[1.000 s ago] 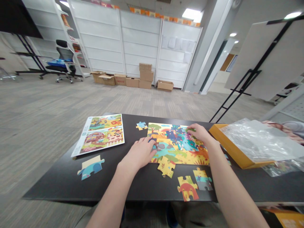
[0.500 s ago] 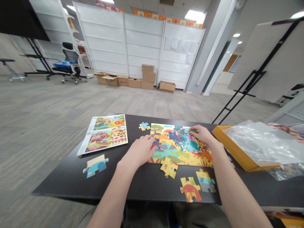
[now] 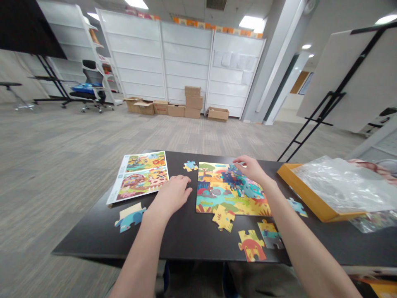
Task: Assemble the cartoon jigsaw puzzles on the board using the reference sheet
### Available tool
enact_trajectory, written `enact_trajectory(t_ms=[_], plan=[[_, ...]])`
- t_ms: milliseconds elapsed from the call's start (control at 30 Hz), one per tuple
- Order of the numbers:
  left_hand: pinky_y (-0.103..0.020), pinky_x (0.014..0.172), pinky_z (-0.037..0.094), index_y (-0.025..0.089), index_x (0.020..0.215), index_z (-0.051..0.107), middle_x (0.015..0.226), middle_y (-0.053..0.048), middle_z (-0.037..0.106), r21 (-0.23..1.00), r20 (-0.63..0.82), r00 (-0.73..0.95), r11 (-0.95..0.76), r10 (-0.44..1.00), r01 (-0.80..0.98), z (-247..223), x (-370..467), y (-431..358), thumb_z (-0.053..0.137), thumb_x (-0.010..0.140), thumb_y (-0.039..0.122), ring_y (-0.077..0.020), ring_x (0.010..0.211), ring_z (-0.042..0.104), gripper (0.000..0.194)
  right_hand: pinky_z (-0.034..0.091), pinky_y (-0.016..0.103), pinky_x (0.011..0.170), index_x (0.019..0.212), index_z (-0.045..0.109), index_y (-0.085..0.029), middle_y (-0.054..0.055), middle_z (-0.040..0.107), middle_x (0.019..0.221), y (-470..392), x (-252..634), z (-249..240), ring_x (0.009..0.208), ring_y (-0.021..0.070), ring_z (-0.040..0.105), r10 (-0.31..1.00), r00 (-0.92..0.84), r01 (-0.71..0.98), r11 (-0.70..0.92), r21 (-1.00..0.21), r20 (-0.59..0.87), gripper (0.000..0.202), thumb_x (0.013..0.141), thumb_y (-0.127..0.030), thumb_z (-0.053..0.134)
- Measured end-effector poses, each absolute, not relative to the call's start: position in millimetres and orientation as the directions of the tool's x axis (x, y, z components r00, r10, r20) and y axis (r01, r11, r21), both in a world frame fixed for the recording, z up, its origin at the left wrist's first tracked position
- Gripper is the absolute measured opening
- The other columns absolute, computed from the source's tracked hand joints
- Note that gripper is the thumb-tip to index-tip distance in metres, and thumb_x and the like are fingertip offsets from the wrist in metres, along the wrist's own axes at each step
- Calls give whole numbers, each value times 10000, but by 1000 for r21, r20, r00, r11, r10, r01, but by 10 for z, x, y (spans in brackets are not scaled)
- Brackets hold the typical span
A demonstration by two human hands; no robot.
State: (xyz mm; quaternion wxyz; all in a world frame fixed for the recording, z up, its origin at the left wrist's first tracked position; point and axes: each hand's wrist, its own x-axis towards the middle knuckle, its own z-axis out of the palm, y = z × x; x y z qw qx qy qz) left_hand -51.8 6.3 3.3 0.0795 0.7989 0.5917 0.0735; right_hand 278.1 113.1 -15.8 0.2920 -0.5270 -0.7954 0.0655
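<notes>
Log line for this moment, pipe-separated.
left grip: open, between sheet and puzzle | right grip: over puzzle's far edge, hold unclear | orange piece: loose, puzzle's near side

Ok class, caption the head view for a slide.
Right hand over a jigsaw puzzle, left hand beside it, loose pieces on the dark table.

Black table (image 3: 186, 236) bearing puzzle board (image 3: 214, 194), loose pieces (image 3: 223, 218), picture sheet (image 3: 139, 178) and yellow box (image 3: 304, 194)
</notes>
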Motion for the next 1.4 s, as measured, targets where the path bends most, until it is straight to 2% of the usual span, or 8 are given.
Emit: enact_trajectory(t_ms=[167,367,633,800,967,1100,1233,1400], plan=[[-385,1055,465,137,1251,654,1241,-133,690,223,21,305,-301,952,927,48,-528,18,539,969,255,-277,1191,626,327,487,322,969,1082,749,-191,88,738,1154,1334,1712,194,1080,227,669,777,-615,727,626,-282,136,220,888,-196,645],[-382,1013,486,150,1230,661,1207,-127,695,253,40,313,-313,949,915,68,-574,-8,540,973,261,-275,1153,641,305,507,271,889,1261,690,-209,79,703,1290,1684,994,334,1145,253,662,748,-629,777,612,-145,-213,536,742,-230,826],[-402,995,498,156,1215,657,1195,-120,698,265,52,305,-308,951,914,165,-585,-71,544,974,266,-285,1149,642,289,497,262,752,1231,690,-181,92,727,1197,1816,787,289,1020,249,684,745,-614,774,633,-12,-260,643,622,-212,893],[-407,983,504,160,1226,649,1205,-122,695,259,55,302,-306,952,916,160,-559,-70,539,976,274,-287,1141,646,296,478,248,724,1067,724,-147,77,749,1049,1745,853,293,891,198,673,759,-645,763,630,-145,-94,409,673,-168,828],[-410,981,503,166,1237,644,1199,-122,698,240,45,324,-325,945,915,164,-480,-66,532,981,275,-283,1119,657,300,489,238,681,825,691,-153,14,721,772,1579,1202,368,736,146,654,758,-653,647,563,-514,9,78,749,-159,707],[-397,968,506,166,1208,658,1185,-115,704,247,57,351,-354,935,902,168,-414,-58,527,985,270,-277,1119,659,279,543,285,701,842,657,-174,10,710,746,1329,1830,506,710,157,672,852,-497,494,435,-753,166,227,705,-311,777],[-370,929,514,173,1158,673,1157,-101,713,243,107,387,-401,916,883,175,-319,-53,493,1000,260,-262,1102,664,254,564,323,679,865,651,-189,36,723,757,1020,2568,506,704,194,698,954,-241,516,281,-809,178,417,601,-429,867],[-365,886,516,187,1101,684,1126,-78,716,199,112,447,-461,887,865,182,-128,-48,468,1005,238,-253,1049,666,242,539,309,614,910,648,-192,39,724,727,809,3130,276,659,205,701,981,18,543,154,-826,195,458,588,-441,858]])
